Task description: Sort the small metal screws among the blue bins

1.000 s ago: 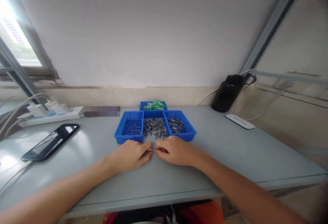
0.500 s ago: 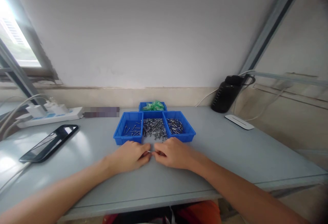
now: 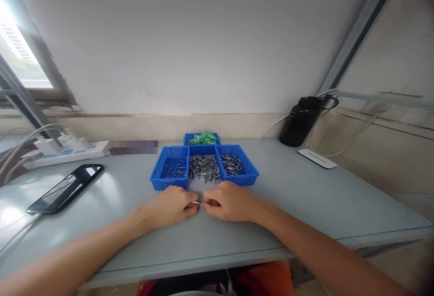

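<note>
My left hand [image 3: 174, 205] pinches a thin silvery screw [image 3: 195, 202] between thumb and fingertips, low over the table. Facing it, my right hand [image 3: 230, 202] is closed, its thumb and fingertips at the screw's other end. Just beyond the hands lies a loose pile of screws [image 3: 204, 167]. It sits between a left blue tray [image 3: 159, 176] with a few scattered screws and a right blue tray [image 3: 249, 171] with a denser heap. A rear blue tray [image 3: 200, 150] carries green plastic packets [image 3: 206, 138]. The fingers partly cover the held screw.
At the left a phone [image 3: 66, 190] lies on the grey table [image 3: 271, 246], with a white power strip [image 3: 96, 150] and cables behind it. A black bottle [image 3: 298, 124] stands at the back right near a flat white device [image 3: 317, 158]. The wall [image 3: 210, 52] closes off the back.
Between the fingertips, more of the screw's shaft shows now on the left hand's side. Both hands stay almost in place, and the view has shifted slightly.
</note>
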The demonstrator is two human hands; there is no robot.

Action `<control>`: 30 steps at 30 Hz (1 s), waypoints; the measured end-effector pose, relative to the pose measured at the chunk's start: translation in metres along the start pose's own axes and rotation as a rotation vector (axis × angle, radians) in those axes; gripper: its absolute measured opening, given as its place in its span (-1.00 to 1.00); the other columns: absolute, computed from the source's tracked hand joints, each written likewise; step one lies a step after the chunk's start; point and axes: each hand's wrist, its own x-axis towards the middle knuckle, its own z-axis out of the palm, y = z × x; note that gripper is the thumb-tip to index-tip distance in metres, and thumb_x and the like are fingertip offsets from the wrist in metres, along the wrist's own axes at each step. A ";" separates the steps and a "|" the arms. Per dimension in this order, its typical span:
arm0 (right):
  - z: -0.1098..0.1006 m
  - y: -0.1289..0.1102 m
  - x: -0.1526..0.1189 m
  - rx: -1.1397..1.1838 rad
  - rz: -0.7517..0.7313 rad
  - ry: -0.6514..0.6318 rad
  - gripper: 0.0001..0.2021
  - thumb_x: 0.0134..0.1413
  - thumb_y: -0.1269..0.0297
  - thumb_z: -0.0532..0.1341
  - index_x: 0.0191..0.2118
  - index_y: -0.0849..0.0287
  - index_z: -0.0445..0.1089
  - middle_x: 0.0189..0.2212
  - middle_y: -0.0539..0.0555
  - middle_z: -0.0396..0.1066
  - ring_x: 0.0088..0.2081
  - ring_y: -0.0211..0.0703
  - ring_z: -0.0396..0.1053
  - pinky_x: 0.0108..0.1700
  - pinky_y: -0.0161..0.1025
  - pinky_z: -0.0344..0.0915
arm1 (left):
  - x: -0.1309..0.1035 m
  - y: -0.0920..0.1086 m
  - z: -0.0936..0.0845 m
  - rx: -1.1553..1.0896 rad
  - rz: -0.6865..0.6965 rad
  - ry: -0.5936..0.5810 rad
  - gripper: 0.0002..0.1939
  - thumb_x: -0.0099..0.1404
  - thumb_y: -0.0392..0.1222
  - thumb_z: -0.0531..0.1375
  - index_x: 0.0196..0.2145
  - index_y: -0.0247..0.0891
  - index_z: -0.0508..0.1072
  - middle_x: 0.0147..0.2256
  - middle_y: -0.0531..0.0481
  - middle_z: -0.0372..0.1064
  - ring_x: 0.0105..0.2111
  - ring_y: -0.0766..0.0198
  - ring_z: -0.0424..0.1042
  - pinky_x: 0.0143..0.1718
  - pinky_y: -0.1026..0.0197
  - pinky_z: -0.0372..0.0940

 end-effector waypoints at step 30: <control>-0.004 0.004 0.000 0.056 -0.014 -0.021 -0.81 0.10 0.29 0.08 -0.51 0.19 0.25 -0.68 -0.11 0.14 -0.60 -0.38 0.08 -0.50 -0.38 -0.11 | -0.002 -0.001 0.001 -0.007 0.011 0.040 -0.74 0.28 -0.15 -0.01 -0.53 -0.26 0.27 -0.65 0.08 0.27 -0.62 0.32 0.30 -0.61 0.28 -0.08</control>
